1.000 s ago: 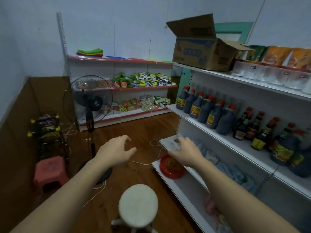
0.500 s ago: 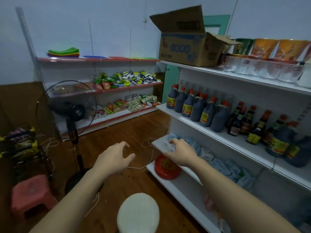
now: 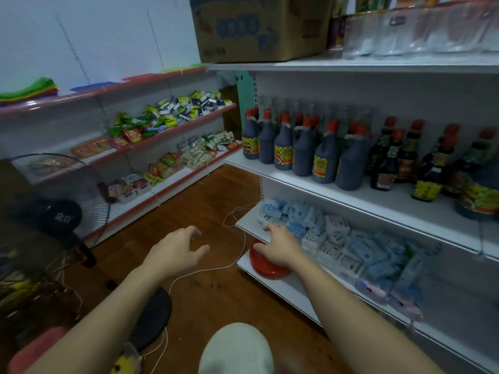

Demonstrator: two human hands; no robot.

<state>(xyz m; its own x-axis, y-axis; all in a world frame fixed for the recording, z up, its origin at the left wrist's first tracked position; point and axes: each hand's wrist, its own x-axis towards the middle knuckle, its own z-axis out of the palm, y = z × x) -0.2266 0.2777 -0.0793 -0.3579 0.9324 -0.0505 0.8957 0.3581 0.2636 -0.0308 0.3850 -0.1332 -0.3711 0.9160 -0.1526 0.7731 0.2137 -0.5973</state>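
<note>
**Item: packets, blue and white, small.** They are lying in a loose heap along the low shelf on the right, under the row of dark bottles. The heap is starting at the shelf's near corner and running back toward the right.

**Right hand.** It is reaching over the shelf's front edge with the fingers stretched forward and slightly bent. It is holding nothing. The fingertips are lying at the first packets of the heap, though whether they are touching cannot be told. The hand is passing above a red bowl that is sitting on the bottom shelf.

**Left hand.** It is hovering over the wooden floor, well apart from the shelf, with the fingers loosely curled and empty.

**Step in hand, as judged:** the person is picking one packet from the near end of the heap.

**Handling notes:**
- The packets are leaning on one another, so lifting a top one straight up is likely safer than dragging it forward.
- Pinching across the short sides should stop neighbours from sliding off the edge into the bowl.
- A white cord is trailing just beside the shelf corner and is worth avoiding with the wrist.
- The free hand is well placed for steadying the heap.
</note>
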